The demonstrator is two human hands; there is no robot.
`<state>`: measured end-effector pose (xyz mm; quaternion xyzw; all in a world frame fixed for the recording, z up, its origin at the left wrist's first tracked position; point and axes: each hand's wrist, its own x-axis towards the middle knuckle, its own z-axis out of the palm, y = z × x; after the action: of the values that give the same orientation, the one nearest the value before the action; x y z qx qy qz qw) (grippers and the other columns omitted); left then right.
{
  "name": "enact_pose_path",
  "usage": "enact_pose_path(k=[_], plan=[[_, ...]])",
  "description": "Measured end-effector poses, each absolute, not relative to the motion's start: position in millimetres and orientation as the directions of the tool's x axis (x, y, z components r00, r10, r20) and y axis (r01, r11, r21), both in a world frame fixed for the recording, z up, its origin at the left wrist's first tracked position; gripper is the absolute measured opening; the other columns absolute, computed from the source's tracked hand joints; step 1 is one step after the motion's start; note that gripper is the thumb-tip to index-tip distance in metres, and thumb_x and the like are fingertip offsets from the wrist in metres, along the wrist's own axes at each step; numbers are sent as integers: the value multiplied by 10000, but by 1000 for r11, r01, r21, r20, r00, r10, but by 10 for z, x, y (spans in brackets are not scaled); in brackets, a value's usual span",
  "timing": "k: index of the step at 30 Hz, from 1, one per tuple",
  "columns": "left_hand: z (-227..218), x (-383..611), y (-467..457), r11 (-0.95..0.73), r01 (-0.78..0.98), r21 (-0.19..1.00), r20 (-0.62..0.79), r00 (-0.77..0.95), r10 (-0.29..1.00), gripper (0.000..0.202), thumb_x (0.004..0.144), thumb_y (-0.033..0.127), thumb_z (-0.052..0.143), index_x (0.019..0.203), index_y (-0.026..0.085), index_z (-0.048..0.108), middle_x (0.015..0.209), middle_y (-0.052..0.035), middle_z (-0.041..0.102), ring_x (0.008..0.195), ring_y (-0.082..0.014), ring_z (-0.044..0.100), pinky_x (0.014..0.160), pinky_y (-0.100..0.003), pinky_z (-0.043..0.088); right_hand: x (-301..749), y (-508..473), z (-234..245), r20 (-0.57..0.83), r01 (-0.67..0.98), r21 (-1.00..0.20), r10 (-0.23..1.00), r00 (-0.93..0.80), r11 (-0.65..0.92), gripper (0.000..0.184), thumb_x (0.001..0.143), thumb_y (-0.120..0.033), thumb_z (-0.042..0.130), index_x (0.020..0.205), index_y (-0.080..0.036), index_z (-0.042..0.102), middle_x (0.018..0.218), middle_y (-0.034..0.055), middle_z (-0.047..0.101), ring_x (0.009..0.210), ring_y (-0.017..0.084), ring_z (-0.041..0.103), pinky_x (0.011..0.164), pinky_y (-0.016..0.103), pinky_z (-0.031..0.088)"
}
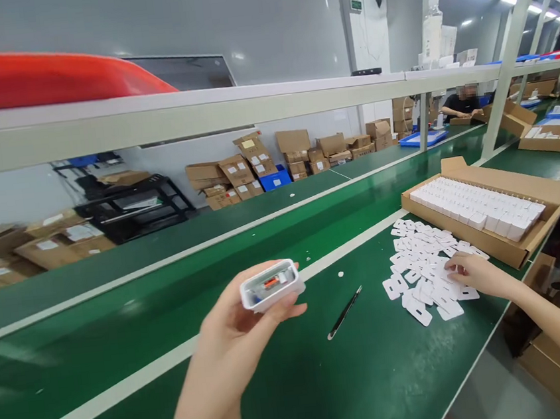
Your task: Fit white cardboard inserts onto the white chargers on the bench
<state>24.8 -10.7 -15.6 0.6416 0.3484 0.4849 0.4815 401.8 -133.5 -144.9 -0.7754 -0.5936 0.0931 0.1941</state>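
My left hand (pixel 245 330) grips a small white plastic housing (pixel 273 298), held up above the green bench with its open end facing me. Inside the housing a circuit board and an orange-red part show. Off to the right, my right hand (pixel 479 273) reaches onto a loose pile of flat white plastic plates (pixel 424 274), each with a cutout. Its fingers are bent together at the pile's right side; whether a plate is pinched between them I cannot make out. A pair of dark tweezers (pixel 345 312) lies on the bench between the two hands.
An open cardboard box (pixel 480 208) with rows of white housings stands right behind the pile. A pale shelf beam (pixel 200 114) runs across above the bench (pixel 369 387). Further back right, a person (pixel 463 103) sits by the line. Cartons (pixel 236 174) stand along the wall.
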Motion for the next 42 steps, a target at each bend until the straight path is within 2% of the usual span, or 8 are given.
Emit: enact_pose_path(k=[8, 17, 22, 25, 28, 33, 38, 42], plan=[[-192, 229, -57, -460, -9, 888, 409, 473, 780, 193, 781, 298, 717, 966, 252, 687, 1080, -31, 685, 919, -174, 648, 765, -233, 553, 4216, -1260, -1811, 83, 879, -434, 963, 258, -199, 480, 779, -569, 544, 987, -174, 722, 971, 129, 690, 738, 249, 663, 657, 348, 545], [-149, 157, -127, -466, -88, 880, 450, 468, 761, 215, 791, 256, 707, 1004, 285, 687, 1146, -28, 665, 984, -171, 626, 775, -215, 529, 4219, -1213, -1987, 151, 859, -478, 947, 284, -181, 357, 760, -518, 544, 882, -223, 705, 952, 110, 721, 856, 299, 680, 724, 389, 564], [-136, 116, -134, -500, -119, 858, 495, 455, 741, 206, 788, 237, 713, 980, 308, 703, 1163, -20, 664, 1009, -173, 621, 770, -204, 522, 3852, -1105, -1396, 273, 723, -690, 925, 266, -5, 382, 799, -549, 565, 975, -230, 682, 998, 107, 714, 798, 265, 684, 673, 353, 571], [-118, 99, -153, -513, -123, 849, 511, 438, 740, 210, 792, 228, 707, 983, 315, 708, 1179, -21, 657, 1041, -181, 609, 780, -206, 519, 3408, -901, -819, 315, 499, -854, 912, 265, 150, 428, 822, -520, 599, 1116, -211, 630, 629, 21, 647, 463, 167, 573, 524, 313, 535], [-87, 54, -180, -517, -106, 849, 509, 423, 749, 229, 789, 241, 709, 1007, 309, 706, 1203, -33, 646, 1055, -199, 603, 779, -219, 524, 2890, -634, -330, 414, 210, -905, 878, 241, 369, 387, 780, -476, 688, 1037, -187, 687, 562, 8, 619, 459, 145, 566, 544, 303, 539], [-36, -140, -148, -490, -42, 871, 475, 331, 815, 280, 796, 280, 696, 1076, 281, 686, 1174, -51, 652, 1001, -208, 620, 784, -239, 525, 2133, -384, 11, 551, -55, -829, 829, 98, 557, 298, 785, -366, 726, 1058, -248, 728, 713, 27, 691, 647, 154, 656, 663, 287, 579], [-31, -275, -84, -463, -1, 886, 439, 319, 840, 324, 789, 303, 698, 1107, 248, 666, 1175, -79, 648, 1037, -247, 614, 818, -277, 532, 1798, -367, -33, 748, 34, -658, 658, -81, 752, 294, 841, -233, 668, 1113, -339, 707, 953, 28, 687, 711, 131, 658, 637, 234, 584], [-23, -217, -148, -444, -23, 896, 422, 358, 833, 311, 781, 282, 705, 1088, 248, 672, 1144, -72, 663, 1013, -242, 627, 828, -284, 539, 1756, -310, -128, 765, 74, -620, 623, -162, 781, 355, 886, -193, 597, 1197, -355, 656, 925, 24, 684, 700, 120, 662, 634, 214, 580]])
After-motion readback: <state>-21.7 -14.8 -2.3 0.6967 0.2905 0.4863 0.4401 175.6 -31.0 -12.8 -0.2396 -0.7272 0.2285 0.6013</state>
